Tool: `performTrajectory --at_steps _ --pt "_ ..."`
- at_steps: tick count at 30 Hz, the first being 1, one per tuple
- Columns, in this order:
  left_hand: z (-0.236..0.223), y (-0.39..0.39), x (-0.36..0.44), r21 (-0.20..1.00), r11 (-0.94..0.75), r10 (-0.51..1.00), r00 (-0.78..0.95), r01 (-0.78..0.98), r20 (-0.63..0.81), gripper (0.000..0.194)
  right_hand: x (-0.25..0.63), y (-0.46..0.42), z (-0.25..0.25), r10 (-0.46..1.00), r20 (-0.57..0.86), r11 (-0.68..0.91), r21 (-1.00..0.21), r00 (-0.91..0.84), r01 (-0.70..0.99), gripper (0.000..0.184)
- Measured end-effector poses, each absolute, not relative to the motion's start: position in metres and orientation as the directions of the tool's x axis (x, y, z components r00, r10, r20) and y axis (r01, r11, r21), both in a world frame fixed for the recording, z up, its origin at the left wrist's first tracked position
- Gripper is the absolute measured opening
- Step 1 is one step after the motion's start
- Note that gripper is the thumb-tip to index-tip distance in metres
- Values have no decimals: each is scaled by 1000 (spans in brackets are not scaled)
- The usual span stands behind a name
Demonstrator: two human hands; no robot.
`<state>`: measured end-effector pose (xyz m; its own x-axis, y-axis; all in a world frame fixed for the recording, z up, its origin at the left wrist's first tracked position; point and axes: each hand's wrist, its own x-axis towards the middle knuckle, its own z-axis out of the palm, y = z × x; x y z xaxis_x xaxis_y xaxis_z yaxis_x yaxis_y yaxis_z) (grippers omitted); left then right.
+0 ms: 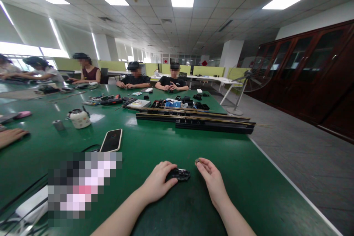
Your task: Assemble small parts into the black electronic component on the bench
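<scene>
A small black plastic housing [180, 174] with bare inner parts, shaped like the lower half of a computer mouse, lies on the green table [155, 143]. My left hand [159, 181] is closed around its left end, thumb at the near side and fingers over the far side. To the right of it, a little above the table, my right hand [209, 174] pinches a tiny greyish piece [197, 161] between thumb and fingertips. That piece is too small to name. The two hands are apart, with the housing's right end showing between them.
Long black rails [215, 127] with thin brass-coloured rods lie across the table beyond my hands. To the left are a phone [111, 140], a white pot-like jar [79, 118], cables and a co-worker's hand [12, 136]. Several people sit farther off; a fan [249, 75] stands right.
</scene>
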<state>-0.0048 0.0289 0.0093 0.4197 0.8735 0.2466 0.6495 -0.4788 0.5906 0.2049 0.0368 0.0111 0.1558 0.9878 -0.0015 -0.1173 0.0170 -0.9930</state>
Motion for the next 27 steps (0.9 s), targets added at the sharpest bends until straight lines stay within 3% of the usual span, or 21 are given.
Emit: performTrajectory --at_steps 19,27 --pt "10 31 -5 618 -434 893 406 655 197 36 202 38 12 993 17 29 -994 118 -104 46" --pt "4 33 -7 615 -454 884 415 645 218 39 202 35 3 989 146 150 -981 -37 121 30"
